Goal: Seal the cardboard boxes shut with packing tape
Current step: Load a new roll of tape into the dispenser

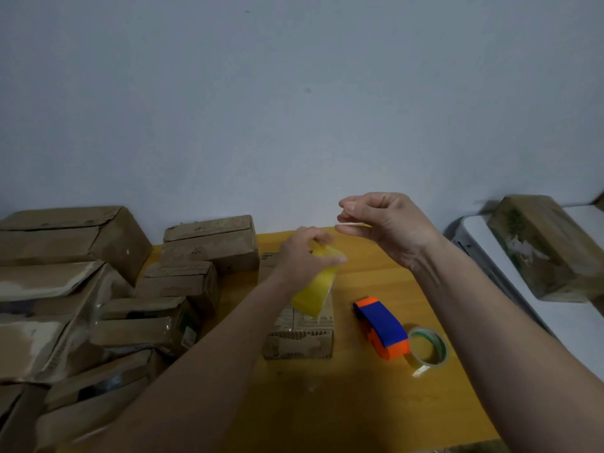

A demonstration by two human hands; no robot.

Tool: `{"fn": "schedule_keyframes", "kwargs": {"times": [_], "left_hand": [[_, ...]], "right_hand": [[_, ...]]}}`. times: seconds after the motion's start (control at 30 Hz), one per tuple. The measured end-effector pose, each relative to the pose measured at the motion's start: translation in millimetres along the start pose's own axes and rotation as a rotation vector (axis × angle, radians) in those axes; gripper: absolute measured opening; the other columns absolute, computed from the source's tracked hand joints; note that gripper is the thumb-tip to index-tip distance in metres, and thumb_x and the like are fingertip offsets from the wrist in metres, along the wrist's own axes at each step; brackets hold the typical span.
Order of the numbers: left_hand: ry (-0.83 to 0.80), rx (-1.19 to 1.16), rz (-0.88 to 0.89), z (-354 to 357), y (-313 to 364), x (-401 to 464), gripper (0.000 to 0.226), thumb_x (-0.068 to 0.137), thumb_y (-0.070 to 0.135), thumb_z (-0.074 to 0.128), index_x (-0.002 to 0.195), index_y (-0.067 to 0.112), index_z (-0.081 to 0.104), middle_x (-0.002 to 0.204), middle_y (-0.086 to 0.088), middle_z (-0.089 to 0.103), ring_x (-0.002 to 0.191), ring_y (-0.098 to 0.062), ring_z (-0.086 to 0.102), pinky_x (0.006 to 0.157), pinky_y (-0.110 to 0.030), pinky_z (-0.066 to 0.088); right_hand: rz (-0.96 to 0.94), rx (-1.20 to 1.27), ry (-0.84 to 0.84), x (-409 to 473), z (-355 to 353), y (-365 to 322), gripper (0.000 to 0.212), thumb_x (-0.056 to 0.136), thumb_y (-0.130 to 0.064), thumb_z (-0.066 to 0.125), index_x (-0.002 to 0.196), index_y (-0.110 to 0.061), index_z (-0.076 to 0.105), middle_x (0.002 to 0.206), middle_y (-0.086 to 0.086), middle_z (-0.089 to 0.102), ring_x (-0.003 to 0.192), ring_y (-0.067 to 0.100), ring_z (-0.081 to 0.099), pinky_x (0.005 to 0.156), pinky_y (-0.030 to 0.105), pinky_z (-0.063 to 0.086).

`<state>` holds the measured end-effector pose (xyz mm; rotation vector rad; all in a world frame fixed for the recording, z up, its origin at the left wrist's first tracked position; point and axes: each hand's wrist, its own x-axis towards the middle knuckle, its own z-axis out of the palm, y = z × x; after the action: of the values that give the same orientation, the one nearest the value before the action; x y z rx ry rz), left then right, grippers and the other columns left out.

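Tape strip point(315, 291) pinched in left hand point(302, 256) fingers; right hand point(385, 223) fingers curled.

Packing room; stacked cardboard boxes point(75, 289), tape dispenser point(382, 326)

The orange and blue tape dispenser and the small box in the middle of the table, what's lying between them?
Nothing: in the head view, only bare yellow table separates the tape dispenser from the small box.
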<state>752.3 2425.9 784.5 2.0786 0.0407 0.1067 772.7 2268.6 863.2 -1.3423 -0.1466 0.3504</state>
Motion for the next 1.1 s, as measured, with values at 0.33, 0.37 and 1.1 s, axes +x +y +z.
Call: {"fn": "schedule_keyframes", "kwargs": {"times": [0.33,0.37,1.1], "left_hand": [[0.045,0.157,0.186,13,9,-1,0.022,0.078,0.030,0.079,0.096,0.018,0.075,0.109,0.009,0.061,0.103,0.001,0.047,0.086,-0.016,0.040],[0.055,0.115,0.172,12,11,-2,0.021,0.079,0.026,0.079,0.097,0.018,0.075,0.102,0.010,0.063,0.097,0.000,0.053,0.084,-0.016,0.045],[0.010,-0.435,-0.203,32,48,8,0.026,0.094,0.011,0.051,0.079,0.014,0.071,0.085,-0.009,0.072,0.091,-0.027,0.068,0.085,-0.035,0.055]], "right_hand": [[-0.140,0.107,0.133,2,-13,-7,0.013,0.086,-0.001,0.064,0.074,0.000,0.064,0.086,0.009,0.062,0.078,0.018,0.064,0.077,0.041,0.060],[-0.157,0.066,0.140,2,-14,-8,0.013,0.086,-0.001,0.064,0.073,-0.001,0.064,0.093,0.009,0.061,0.080,0.017,0.063,0.077,0.041,0.060],[-0.118,-0.419,0.246,-15,-40,40,0.013,0.088,-0.016,0.067,0.077,-0.015,0.072,0.083,0.008,0.071,0.076,0.007,0.060,0.070,0.017,0.047]]}}
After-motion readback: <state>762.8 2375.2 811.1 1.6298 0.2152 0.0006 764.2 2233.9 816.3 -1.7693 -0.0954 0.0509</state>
